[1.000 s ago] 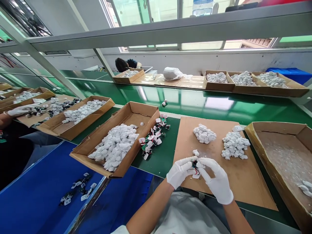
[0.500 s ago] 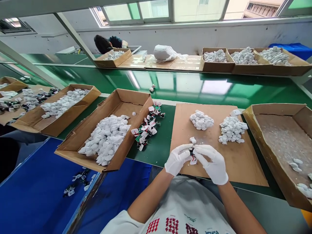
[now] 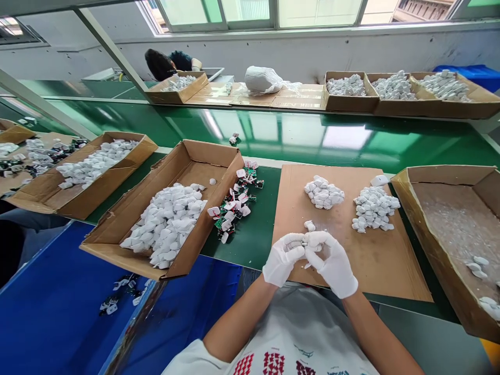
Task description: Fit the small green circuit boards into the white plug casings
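My left hand (image 3: pixel 282 259) and my right hand (image 3: pixel 331 263), both in white gloves, meet over the near edge of a cardboard sheet (image 3: pixel 394 271). Between their fingertips they pinch a small circuit board with a white part (image 3: pixel 304 244), mostly hidden by the gloves. Just beyond the fingers lies a single white plastic piece (image 3: pixel 310 225). Two heaps of white pieces rest on the sheet, a left heap (image 3: pixel 324 192) and a right heap (image 3: pixel 375 208). Left of the sheet, a pile of green circuit boards with wires and white parts (image 3: pixel 234 203) lies along a carton.
An open carton (image 3: pixel 213 151) of white pieces stands at left, another carton (image 3: pixel 414 208) at right with a few pieces. Beyond runs a green conveyor belt (image 3: pixel 281 135) carrying one small assembly (image 3: pixel 234 138). A person (image 3: pixel 160 63) bends over at the far side. More cartons line the back.
The fingers of both hands have closed in more around the small board, and its dark part and wires are now covered. The assembly on the belt has shifted left.
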Motion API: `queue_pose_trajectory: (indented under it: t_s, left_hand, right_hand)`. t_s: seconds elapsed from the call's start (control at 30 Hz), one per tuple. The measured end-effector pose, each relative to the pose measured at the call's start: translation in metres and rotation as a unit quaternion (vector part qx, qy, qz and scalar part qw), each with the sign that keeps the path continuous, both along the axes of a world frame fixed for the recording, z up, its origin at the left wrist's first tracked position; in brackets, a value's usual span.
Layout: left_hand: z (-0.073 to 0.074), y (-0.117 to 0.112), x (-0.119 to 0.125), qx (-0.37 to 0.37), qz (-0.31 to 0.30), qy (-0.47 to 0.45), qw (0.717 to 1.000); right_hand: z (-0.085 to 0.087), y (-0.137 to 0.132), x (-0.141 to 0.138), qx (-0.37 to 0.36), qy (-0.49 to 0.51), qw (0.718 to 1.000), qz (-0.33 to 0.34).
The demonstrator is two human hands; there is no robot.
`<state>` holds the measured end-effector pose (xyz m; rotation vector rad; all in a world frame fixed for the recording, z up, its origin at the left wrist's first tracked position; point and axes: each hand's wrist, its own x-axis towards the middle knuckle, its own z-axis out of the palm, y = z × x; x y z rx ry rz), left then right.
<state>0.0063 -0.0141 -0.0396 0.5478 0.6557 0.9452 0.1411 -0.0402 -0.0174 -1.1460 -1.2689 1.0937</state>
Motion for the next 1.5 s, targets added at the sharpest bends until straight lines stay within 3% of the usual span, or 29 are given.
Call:
queue_pose_trajectory:
  t_s: [0.17, 0.33, 0.53, 0.67, 0.77, 0.9, 1.07, 1.13, 1.27, 1.37, 1.43, 1.5]
  left_hand:
    - [-0.002, -0.003, -0.001, 0.032, 0.023, 0.027, 0.999]
    - [-0.004, -0.005, -0.002, 0.084, 0.027, 0.046, 0.995]
    - [-0.002, -0.008, -0.003, 0.093, 0.079, 0.064, 0.99]
    - [-0.001, -0.01, -0.003, 0.086, 0.066, 0.072, 0.992]
    - [0.0, -0.01, -0.003, 0.084, 0.06, 0.057, 0.993]
    - [0.003, -0.011, -0.002, 0.092, 0.046, 0.044, 0.994]
    - [0.006, -0.015, -0.001, 0.094, 0.03, 0.076, 0.992]
    - [0.006, -0.017, 0.0, 0.1, 0.033, 0.096, 0.99]
    - [0.006, -0.018, -0.001, 0.112, 0.053, 0.108, 0.986]
    - [0.009, -0.018, -0.001, 0.129, 0.051, 0.099, 0.985]
    - [0.012, -0.018, -0.001, 0.148, 0.042, 0.103, 0.983]
    - [0.013, -0.018, 0.001, 0.16, 0.047, 0.107, 0.98]
  right_hand:
    - [0.003, -0.002, -0.002, -0.063, 0.068, 0.995, 0.032]
    - [0.004, -0.002, -0.005, -0.057, 0.062, 0.996, 0.024]
    - [-0.005, -0.003, 0.002, 0.074, -0.053, 0.995, -0.028]
    - [-0.012, -0.009, 0.016, 0.165, -0.177, 0.969, -0.051]
    - [-0.008, -0.01, 0.02, 0.234, -0.218, 0.945, -0.066]
    - [0.004, -0.007, 0.025, 0.282, -0.278, 0.918, -0.028]
    - [0.01, -0.004, 0.033, 0.287, -0.379, 0.879, 0.026]
    - [0.01, -0.005, 0.035, 0.276, -0.368, 0.887, 0.033]
    - [0.009, -0.006, 0.032, 0.233, -0.28, 0.929, 0.059]
    - [0.006, -0.008, 0.025, 0.201, -0.244, 0.949, -0.021]
    - [0.004, -0.009, 0.018, 0.208, -0.24, 0.944, -0.087]
    - [0.003, -0.009, 0.012, 0.245, -0.25, 0.93, -0.111]
